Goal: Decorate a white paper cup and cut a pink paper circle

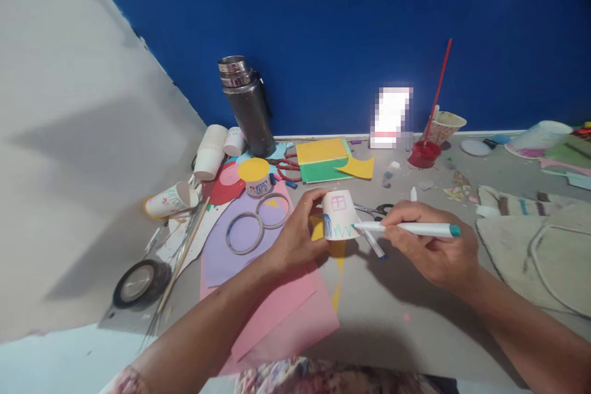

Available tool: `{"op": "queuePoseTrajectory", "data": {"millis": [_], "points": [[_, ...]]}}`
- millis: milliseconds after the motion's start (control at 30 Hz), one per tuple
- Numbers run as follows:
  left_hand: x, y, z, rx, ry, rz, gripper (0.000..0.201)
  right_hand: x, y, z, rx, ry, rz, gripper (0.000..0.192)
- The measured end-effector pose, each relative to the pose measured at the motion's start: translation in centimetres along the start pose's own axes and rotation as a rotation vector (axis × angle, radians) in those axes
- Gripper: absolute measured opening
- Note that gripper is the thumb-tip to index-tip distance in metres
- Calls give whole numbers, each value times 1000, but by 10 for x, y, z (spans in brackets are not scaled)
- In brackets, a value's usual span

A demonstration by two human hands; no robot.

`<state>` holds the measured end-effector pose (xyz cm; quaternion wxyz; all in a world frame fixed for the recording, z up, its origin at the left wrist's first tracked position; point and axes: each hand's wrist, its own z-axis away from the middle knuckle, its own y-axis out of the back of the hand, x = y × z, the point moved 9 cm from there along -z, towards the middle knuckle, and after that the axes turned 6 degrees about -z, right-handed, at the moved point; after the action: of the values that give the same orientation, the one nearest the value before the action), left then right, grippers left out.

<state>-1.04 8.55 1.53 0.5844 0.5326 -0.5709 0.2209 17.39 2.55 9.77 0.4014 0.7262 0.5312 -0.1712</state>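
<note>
My left hand (pixel 295 235) grips a small white paper cup (pixel 339 214), held upside down above the grey floor. The cup bears a pink window drawing, blue strokes and a green zigzag line near its rim. My right hand (pixel 429 243) holds a white marker with a teal end (pixel 415 229), lying almost level, its tip touching the cup's rim at the right. A second pen with a blue tip (pixel 375 245) sticks out below that hand.
Pink and lilac paper sheets (pixel 277 308) lie under my left arm, with two tape rings (pixel 244 233). A steel flask (pixel 247 104), stacked cups (pixel 210 151), yellow and green card (pixel 323 160), red paint cup with brush (pixel 425 151) and a tape roll (pixel 138 283) surround them.
</note>
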Motion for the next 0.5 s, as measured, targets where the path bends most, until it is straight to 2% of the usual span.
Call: {"op": "queuePoseTrajectory", "data": {"millis": [333, 500], "points": [[0, -1, -1, -15, -27, 69, 76, 3, 1, -1, -22, -26, -72, 17], [-1, -2, -1, -12, -38, 138, 75, 10, 7, 2, 40, -68, -35, 15]]}}
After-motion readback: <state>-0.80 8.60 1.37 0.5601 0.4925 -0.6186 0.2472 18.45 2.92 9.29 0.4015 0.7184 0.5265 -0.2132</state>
